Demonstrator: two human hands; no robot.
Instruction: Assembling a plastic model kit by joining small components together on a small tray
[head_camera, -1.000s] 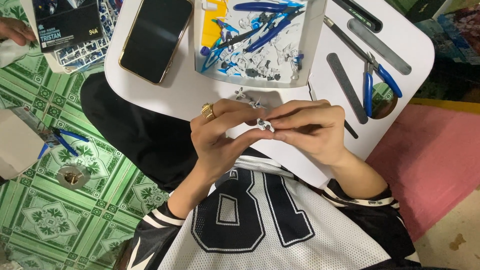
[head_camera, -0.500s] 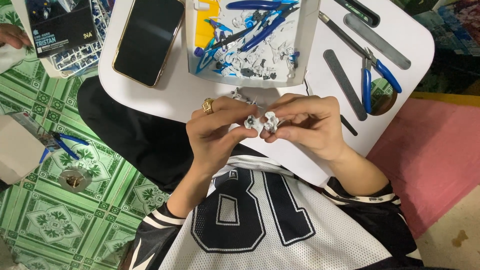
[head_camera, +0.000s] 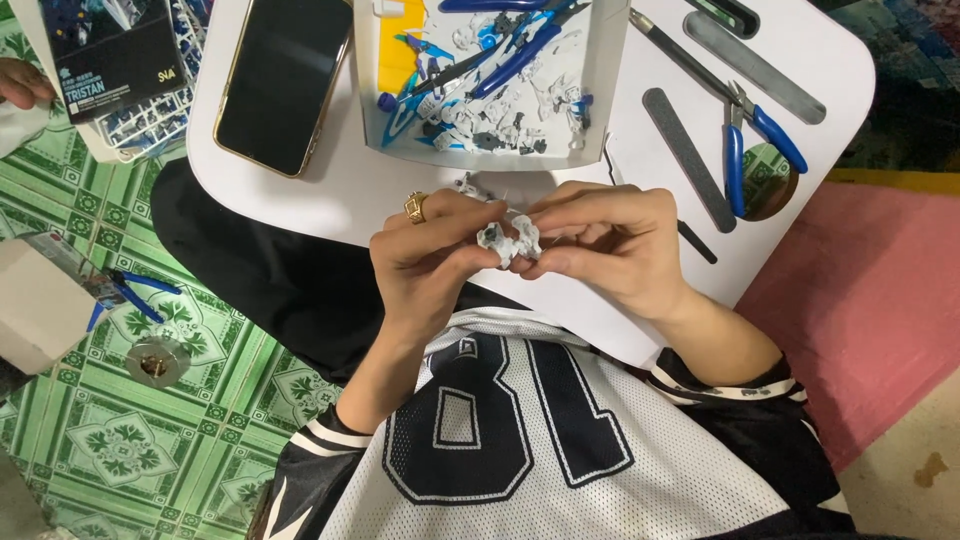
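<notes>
Both hands meet over the near edge of a white table (head_camera: 330, 205). My left hand (head_camera: 425, 260), with a gold ring on one finger, and my right hand (head_camera: 605, 245) pinch a small white and grey plastic model piece (head_camera: 508, 240) between their fingertips. Just beyond the hands stands an open white tray (head_camera: 600, 90) with several blue, white and grey model parts in it. A few small white parts (head_camera: 470, 185) lie on the table behind my left hand.
A black phone (head_camera: 285, 80) lies left of the tray. Blue-handled pliers (head_camera: 755, 140), two grey files (head_camera: 685, 155) and a thin knife (head_camera: 680, 60) lie at the right. A model kit box (head_camera: 110, 50), blue nippers (head_camera: 135, 295) and a tape roll (head_camera: 155, 362) sit on the green floor mat.
The hands have turned the small model piece between the fingertips, so more of it shows now. The view has shifted slightly; the hands stay in the same place.
</notes>
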